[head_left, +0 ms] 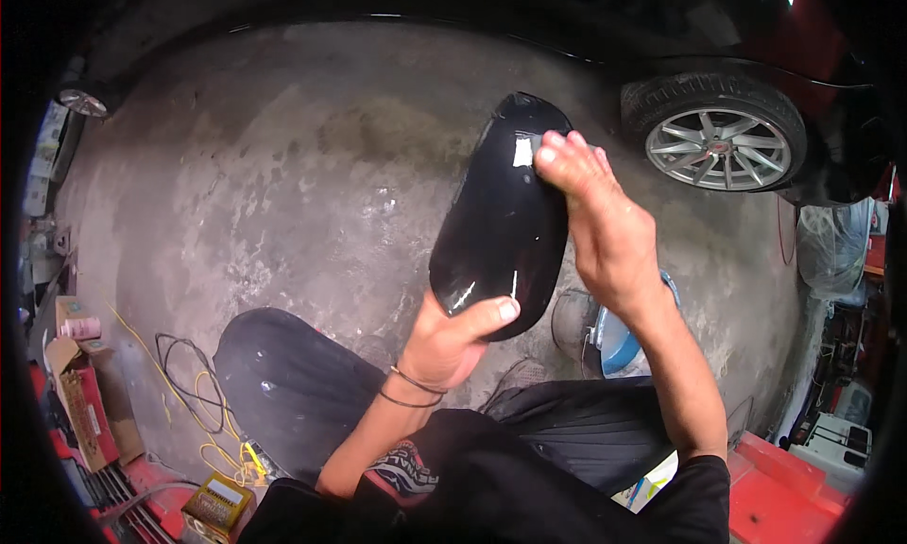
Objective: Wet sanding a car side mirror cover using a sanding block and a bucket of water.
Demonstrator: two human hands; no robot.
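Observation:
A glossy black, rounded shell (496,213), which looks like a car's side mirror cover, is held up over the floor in front of me, its long side running away from me. My left hand (453,336) grips its near end, thumb lying on top and the other fingers hidden underneath. At the far right edge of the cover, my right hand (605,204) has its thumb against the shiny surface and its fingers bent close together along the rim. Bright patches on the cover look like reflections of light.
A dark car with a silver-spoked wheel (723,149) stands beyond, to the right. Near my right leg is a blue bucket (619,344). Yellow and black cords (194,393) lie at left, by cardboard boxes (90,402) and a metal can (217,506). A red surface (775,487) is at lower right.

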